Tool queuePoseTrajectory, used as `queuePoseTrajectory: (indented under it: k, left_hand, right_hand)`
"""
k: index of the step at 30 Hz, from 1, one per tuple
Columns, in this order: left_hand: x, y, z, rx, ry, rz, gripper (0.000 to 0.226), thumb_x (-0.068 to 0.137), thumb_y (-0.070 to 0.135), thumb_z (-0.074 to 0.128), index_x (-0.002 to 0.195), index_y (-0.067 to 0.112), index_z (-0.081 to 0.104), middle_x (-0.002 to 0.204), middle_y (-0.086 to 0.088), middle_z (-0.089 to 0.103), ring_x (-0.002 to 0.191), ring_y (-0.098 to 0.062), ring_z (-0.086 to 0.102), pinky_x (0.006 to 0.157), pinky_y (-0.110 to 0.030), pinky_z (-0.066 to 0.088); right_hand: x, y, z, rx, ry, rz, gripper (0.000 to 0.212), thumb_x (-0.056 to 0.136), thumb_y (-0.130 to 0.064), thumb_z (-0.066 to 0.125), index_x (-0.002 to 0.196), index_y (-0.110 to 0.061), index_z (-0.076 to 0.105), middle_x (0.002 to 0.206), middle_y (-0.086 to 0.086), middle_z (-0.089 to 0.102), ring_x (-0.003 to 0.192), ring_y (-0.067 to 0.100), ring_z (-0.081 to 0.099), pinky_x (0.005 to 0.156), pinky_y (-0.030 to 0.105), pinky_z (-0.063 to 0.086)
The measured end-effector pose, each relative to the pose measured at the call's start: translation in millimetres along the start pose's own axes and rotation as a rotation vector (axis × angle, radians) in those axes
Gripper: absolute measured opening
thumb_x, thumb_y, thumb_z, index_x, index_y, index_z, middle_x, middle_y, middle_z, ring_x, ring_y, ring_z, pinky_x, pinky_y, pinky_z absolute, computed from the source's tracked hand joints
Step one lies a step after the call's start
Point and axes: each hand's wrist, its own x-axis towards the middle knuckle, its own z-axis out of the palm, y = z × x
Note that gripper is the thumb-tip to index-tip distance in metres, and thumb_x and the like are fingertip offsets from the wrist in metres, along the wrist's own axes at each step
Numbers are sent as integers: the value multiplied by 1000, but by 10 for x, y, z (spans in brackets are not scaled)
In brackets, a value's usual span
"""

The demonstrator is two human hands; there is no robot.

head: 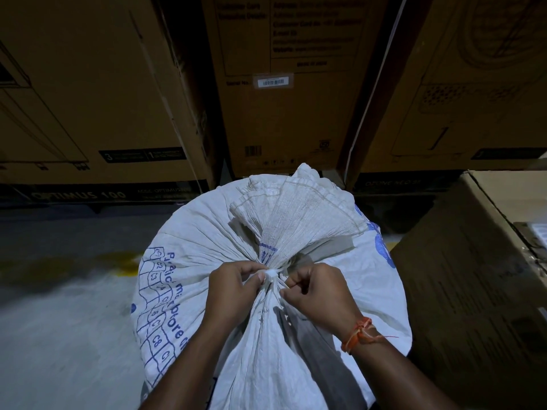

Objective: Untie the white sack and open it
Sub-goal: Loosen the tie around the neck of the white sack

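1. A single head-worn, wide-angle view is given; it is directed forward and steeply down.
2. The white sack (266,291) is seen from above at close range, filling the lower centre.
3. Both forearms are seen entering from the bottom edge.
4. Stacked cardboard boxes (284,99) fill the upper frame, their edges bowed by lens distortion.
5. No second view is provided.

Blue grid cells marked "C2", "C3" and "C8" run down the left side of the white sack (207,232). Behind the sack, a dark carton band (103,194) reads "OPTIMUS 100"; the middle carton (284,119) carries "Serial No." beside a barcode sticker (273,81).
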Motion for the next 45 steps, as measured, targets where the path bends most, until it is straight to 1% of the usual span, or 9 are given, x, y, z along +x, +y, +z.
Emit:
queuePoseTrajectory:
  k: [5, 9, 15, 27, 31, 34, 37, 41, 45]
  left_hand:
    - [-15, 16, -4, -18, 4, -18, 11, 89, 15, 77, 95, 19, 86, 87, 10, 82, 88, -4, 76, 81, -24, 56]
    - [-17, 22, -3, -20, 2, -19, 11, 90, 15, 78, 94, 20, 87, 86, 12, 82, 87, -2, 75, 79, -21, 55]
    - [-12, 17, 6, -7, 0, -13, 11, 90, 16, 78, 92, 22, 86, 84, 14, 81, 86, 0, 74, 79, -22, 55]
    - [-9, 27, -1, 4, -3, -2, 11, 90, 16, 77, 92, 22, 86, 85, 15, 81, 87, -1, 75, 84, -27, 59]
    - [-16, 28, -11, -4, 3, -13, 12, 90, 14, 77, 91, 21, 86, 84, 13, 81, 86, -2, 75, 79, -23, 56]
    - [-17, 32, -23, -1, 8, -22, 11, 90, 15, 76, 92, 20, 86, 84, 13, 81, 85, 1, 74, 74, -15, 52]
    - [-10, 34, -21, 2, 13, -29, 10, 91, 16, 77, 93, 20, 86, 84, 15, 81, 84, 6, 72, 69, -4, 47]
    - [-7, 40, -13, 6, 17, -29, 10, 91, 17, 77, 95, 20, 86, 86, 14, 81, 85, 7, 71, 71, -3, 47]
    - [-1, 37, -13, 9, 18, -37, 10, 91, 17, 77, 96, 20, 86, 89, 12, 82, 88, 6, 71, 74, -11, 50]
  right_hand:
    - [-60, 37, -83, -11, -31, 24, 15, 72, -28, 87, 79, -17, 78, 68, -3, 77, 64, 5, 71, 64, 20, 53]
    - [-85, 60, -155, -19, -36, -7, 5, 75, -20, 81, 72, -18, 78, 64, -5, 74, 57, 3, 65, 56, 14, 47]
    - [-58, 75, -144, -38, -36, -44, 11, 79, -15, 76, 69, -22, 77, 65, -6, 74, 66, 9, 68, 61, 16, 48]
    - [12, 4, 4, -26, -4, -56, 19, 82, -19, 77, 66, -25, 72, 57, -12, 63, 58, -4, 60, 56, 7, 40]
    - [-49, -19, -2, -7, -23, -23, 14, 78, -27, 83, 71, -23, 72, 59, -9, 66, 54, 0, 59, 55, 9, 42]
    - [-127, 3, -101, -46, -42, -15, 9, 77, -20, 79, 71, -22, 73, 61, -6, 70, 58, 5, 64, 59, 16, 47]
    - [-163, 29, -190, -75, 1, -44, 11, 78, -16, 76, 69, -21, 76, 61, -7, 72, 65, 6, 66, 56, 11, 43]
    - [-117, 17, -138, -96, 18, -31, 13, 79, -18, 76, 66, -21, 75, 60, -7, 72, 62, 6, 65, 55, 10, 41]
    - [-74, -14, -67, -79, 31, -19, 16, 78, -16, 73, 63, -22, 75, 57, -8, 69, 59, 5, 64, 55, 13, 41]
